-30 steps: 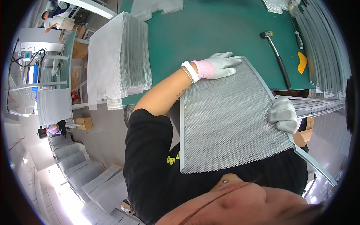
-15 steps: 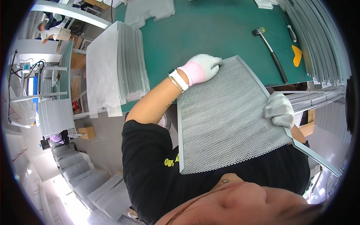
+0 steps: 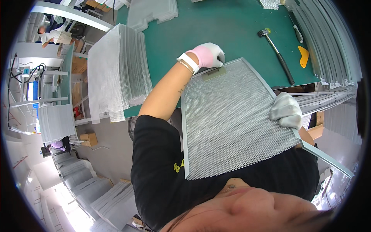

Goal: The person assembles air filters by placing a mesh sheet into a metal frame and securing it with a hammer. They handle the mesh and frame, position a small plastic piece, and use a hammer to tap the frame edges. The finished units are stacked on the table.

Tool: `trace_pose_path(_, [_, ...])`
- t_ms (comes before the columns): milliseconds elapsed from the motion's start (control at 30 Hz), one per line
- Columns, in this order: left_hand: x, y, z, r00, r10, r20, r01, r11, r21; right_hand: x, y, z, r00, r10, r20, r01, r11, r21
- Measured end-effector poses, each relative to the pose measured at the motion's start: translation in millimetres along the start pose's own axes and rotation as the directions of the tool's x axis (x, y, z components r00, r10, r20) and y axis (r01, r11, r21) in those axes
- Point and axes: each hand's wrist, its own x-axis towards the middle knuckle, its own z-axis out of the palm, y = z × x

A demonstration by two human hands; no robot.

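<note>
Across the near edge of the green surface (image 3: 216, 27), a mesh panel (image 3: 232, 120) with a pale metal frame (image 3: 258, 75) reaches back toward the person's chest. The right hand (image 3: 286, 111) is closed around the panel's right side, fingers folded over the frame. The left hand (image 3: 210, 55) is curled at the panel's far edge, just beside a small dull plate (image 3: 213, 73); whether it holds anything cannot be told. Toward the surface's near right corner lies a hammer (image 3: 282, 63).

Right hand (image 3: 286, 111) grips mesh panel (image 3: 232, 123); left hand (image 3: 212, 54) curled at far edge.
</note>
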Motion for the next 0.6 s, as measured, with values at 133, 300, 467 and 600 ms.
trace_pose_path(133, [15.0, 20.3, -16.5, 0.989, -0.040, 0.144, 0.012, 0.982, 0.187, 9.4, -8.4, 6.3, 0.997, 0.010, -0.076, -0.013, 0.999, -0.039])
trace_pose_path(300, [20.1, 25.2, -12.4, 0.974, -0.149, 0.173, 0.087, 0.943, 0.322, 13.9, 5.0, 11.6, 0.986, -0.059, -0.155, 0.063, 0.998, 0.018])
trace_pose_path(467, [-78.8, 26.8, -35.0, 0.968, 0.122, -0.218, -0.188, 0.929, -0.319, 48.3, 25.3, -9.9, 0.987, -0.128, -0.101, 0.133, 0.990, 0.046])
trace_pose_path(600, [-192.7, 29.6, -26.7, 0.548, 0.345, -0.762, -0.836, 0.256, -0.485, 98.3, 53.6, -16.5, 0.958, -0.057, -0.280, 0.064, 0.998, 0.019])
